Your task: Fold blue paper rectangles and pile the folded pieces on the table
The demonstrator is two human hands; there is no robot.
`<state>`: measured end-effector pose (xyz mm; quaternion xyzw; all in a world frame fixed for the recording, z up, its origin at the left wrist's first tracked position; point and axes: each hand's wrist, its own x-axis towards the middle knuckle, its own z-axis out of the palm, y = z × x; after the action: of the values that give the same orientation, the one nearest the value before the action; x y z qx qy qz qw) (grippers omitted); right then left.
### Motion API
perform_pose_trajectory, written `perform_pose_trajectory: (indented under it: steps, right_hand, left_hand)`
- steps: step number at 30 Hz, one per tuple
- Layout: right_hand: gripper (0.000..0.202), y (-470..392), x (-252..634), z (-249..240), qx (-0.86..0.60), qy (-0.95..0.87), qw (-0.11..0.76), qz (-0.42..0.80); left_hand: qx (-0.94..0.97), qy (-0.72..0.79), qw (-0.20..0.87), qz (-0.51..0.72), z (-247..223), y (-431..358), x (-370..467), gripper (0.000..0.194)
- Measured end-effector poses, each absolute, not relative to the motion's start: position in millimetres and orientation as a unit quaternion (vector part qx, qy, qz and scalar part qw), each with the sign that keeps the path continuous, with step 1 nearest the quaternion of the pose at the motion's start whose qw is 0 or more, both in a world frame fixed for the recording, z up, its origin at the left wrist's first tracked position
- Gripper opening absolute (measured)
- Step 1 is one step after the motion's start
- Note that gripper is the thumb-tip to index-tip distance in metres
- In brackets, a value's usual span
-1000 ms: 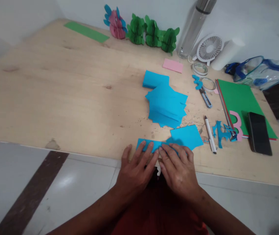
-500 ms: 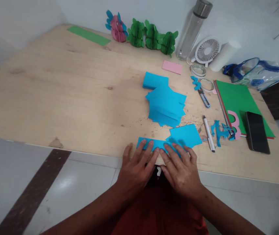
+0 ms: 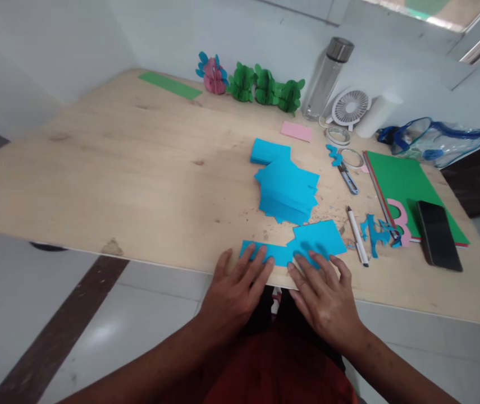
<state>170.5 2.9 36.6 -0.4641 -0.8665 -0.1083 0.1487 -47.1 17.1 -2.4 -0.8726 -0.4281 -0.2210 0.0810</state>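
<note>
A narrow folded blue paper [image 3: 279, 255] lies at the table's front edge. The fingers of my left hand [image 3: 237, 283] are spread and rest on its left part. My right hand [image 3: 324, 292] lies with fingers apart at the strip's right end, its fingertips also on a wider blue sheet [image 3: 319, 237]. Neither hand grips anything. Beyond them is a fanned pile of blue papers [image 3: 288, 191], with a neat blue stack [image 3: 270, 151] touching its back.
Right of the papers lie a white pen [image 3: 357, 237], blue scraps [image 3: 375, 233], a cutter [image 3: 348, 179], green sheets [image 3: 408, 185] and a black phone [image 3: 439, 235]. Green paper shapes [image 3: 265, 87], a bottle [image 3: 324, 84] and a fan [image 3: 350, 108] stand along the wall.
My right hand has slid right along the blue strip, uncovering more of its right part. My left hand stays on the left part. The camera view has tilted up a little.
</note>
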Motion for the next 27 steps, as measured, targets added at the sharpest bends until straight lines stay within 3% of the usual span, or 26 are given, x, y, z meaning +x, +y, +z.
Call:
perform_pose_trajectory:
  steps: [15, 21, 27]
  right_hand:
    - [0.036, 0, 173, 35, -0.463, -0.87, 0.139, -0.1]
    - [0.036, -1, 171, 36, -0.467, -0.866, 0.158, -0.085]
    - [0.034, 0, 170, 36, -0.472, -0.864, 0.153, -0.084]
  left_hand:
    - [-0.881, -0.44, 0.092, -0.148, 8, 22, -102, 0.045]
    - [-0.867, -0.441, 0.074, -0.219, 17, 17, -76, 0.055]
    - [-0.886, -0.411, 0.052, -0.207, 12, 16, -50, 0.05]
